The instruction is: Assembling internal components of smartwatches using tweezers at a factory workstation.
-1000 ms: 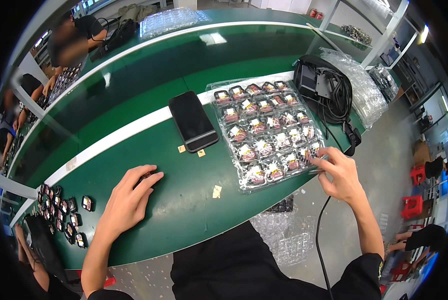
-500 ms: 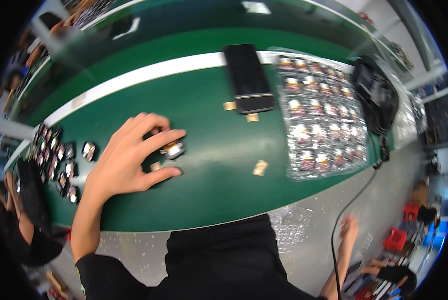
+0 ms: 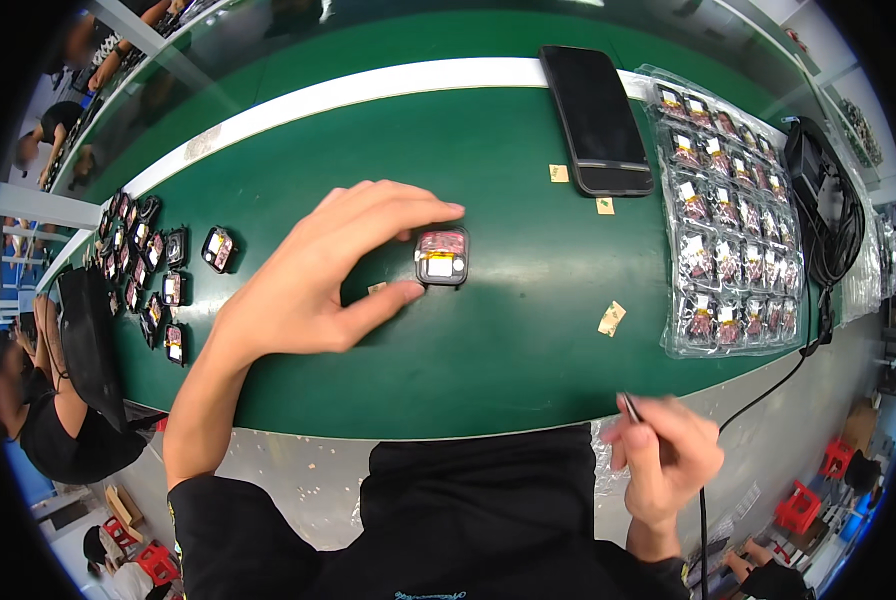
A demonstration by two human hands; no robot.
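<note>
A small square black electronic module [image 3: 442,258], with reddish windings, yellow tape and a white label on top, lies on the green table. My left hand [image 3: 333,275] is open just to its left, thumb and forefinger spread beside its near and far edges. I cannot tell whether a fingertip touches it. Over the table's front edge, my right hand [image 3: 668,455] is closed on a slim dark pointed tool [image 3: 629,406]; most of the tool is hidden in the fingers. Further left, one similar module [image 3: 218,249] lies apart from a cluster of modules [image 3: 140,250].
A clear plastic tray [image 3: 680,345] of modules lies at the right, beside a black cable bundle [image 3: 836,220]. A black phone-like device [image 3: 596,110] lies at the back near small tan stickers [image 3: 612,319]. A black bag [image 3: 90,340] hangs at the left edge; co-workers sit beyond.
My left hand has moved right with the module and its fingers now stand apart beside it. My right hand has risen from low at the right to the table's front edge. My view has shifted.
</note>
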